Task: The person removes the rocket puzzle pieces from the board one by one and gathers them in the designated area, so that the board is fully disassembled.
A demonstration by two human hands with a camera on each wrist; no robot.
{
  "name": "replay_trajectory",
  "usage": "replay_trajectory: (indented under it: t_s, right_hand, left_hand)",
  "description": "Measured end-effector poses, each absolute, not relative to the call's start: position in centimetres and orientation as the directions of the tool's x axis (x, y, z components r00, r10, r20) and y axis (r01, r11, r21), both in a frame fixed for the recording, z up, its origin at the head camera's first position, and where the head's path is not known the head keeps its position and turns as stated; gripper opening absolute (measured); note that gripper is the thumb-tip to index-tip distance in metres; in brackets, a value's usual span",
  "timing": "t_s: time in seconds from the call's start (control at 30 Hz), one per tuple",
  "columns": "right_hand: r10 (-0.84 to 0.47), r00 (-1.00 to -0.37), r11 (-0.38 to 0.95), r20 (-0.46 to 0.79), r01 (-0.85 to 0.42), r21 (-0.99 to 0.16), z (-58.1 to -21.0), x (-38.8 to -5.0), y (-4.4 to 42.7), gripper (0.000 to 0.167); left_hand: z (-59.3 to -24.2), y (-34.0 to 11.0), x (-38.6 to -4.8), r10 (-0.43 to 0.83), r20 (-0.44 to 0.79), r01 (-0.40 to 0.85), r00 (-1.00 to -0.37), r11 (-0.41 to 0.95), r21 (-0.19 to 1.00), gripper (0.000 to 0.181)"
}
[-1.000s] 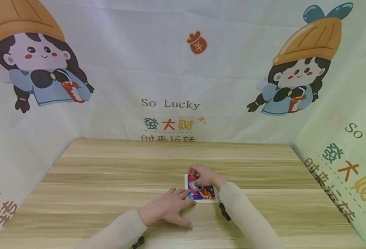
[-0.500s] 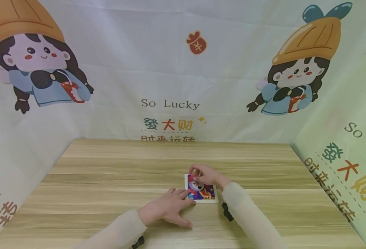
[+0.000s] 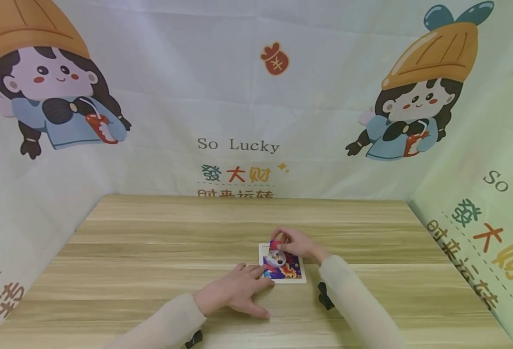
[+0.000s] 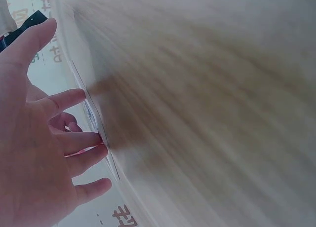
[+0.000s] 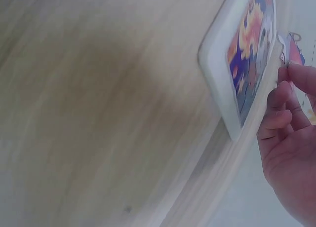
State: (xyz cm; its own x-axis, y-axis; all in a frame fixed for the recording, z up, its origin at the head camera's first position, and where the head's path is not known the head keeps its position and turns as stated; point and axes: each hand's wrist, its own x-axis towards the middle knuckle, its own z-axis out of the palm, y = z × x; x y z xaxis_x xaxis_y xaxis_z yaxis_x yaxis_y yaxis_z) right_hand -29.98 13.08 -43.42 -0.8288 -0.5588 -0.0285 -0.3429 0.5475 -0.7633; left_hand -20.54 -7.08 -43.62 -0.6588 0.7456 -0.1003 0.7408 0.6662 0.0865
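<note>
A small jigsaw puzzle [image 3: 288, 270] with a white frame and a colourful printed picture lies flat on the wooden table. My left hand [image 3: 238, 290] is spread out, its fingertips resting on the puzzle's left edge. Between thumb and fingers, my right hand [image 3: 297, 242] pinches a red and purple puzzle piece [image 3: 275, 245] at the far left corner of the frame. A pale bare patch shows in that corner. In the right wrist view the puzzle piece [image 5: 295, 53] is tilted up, raised above the frame. The left fingers hide part of the picture.
The wooden table [image 3: 173, 232] stretches out around the puzzle. A printed cloth backdrop [image 3: 256, 97] with cartoon figures and lettering hangs behind it and at both sides. A black strap piece [image 3: 325, 295] shows beneath the right sleeve.
My right hand has moved slightly up and to the right, lifting the puzzle piece from its corner and baring the pale patch there. The left hand has stayed in place.
</note>
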Motion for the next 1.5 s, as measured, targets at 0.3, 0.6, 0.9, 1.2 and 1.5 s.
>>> replay_trajectory:
  t_s: [0.3,0.6,0.9,1.2,1.5]
  right_hand:
    - [-0.567,-0.824,0.557,-0.016,-0.369,-0.744,-43.0,-29.7,15.2,0.023]
    - [-0.627,-0.779,0.535,-0.010,-0.420,-0.733,-43.2,-29.3,17.7,0.024]
    - [-0.618,-0.783,0.548,-0.072,-0.363,-0.754,-42.7,-28.8,20.3,0.027]
    - [-0.586,-0.804,0.580,-0.097,-0.334,-0.743,-42.3,-28.9,21.9,0.026]
    - [-0.519,-0.847,0.604,-0.114,-0.269,-0.750,-42.6,-29.5,22.2,0.025]
  left_hand:
    - [-43.4,-7.1,-20.4,0.735,-0.118,0.727,-0.668,0.678,0.103,0.073]
    - [-43.4,-7.0,-20.4,0.735,-0.118,0.727,-0.667,0.678,0.113,0.072]
    - [-43.3,-7.1,-20.4,0.744,-0.109,0.735,-0.659,0.668,0.121,0.071]
    - [-43.1,-7.1,-20.3,0.732,-0.129,0.723,-0.669,0.681,0.116,0.071]
    - [-43.1,-7.0,-20.3,0.730,-0.136,0.721,-0.670,0.683,0.119,0.071]
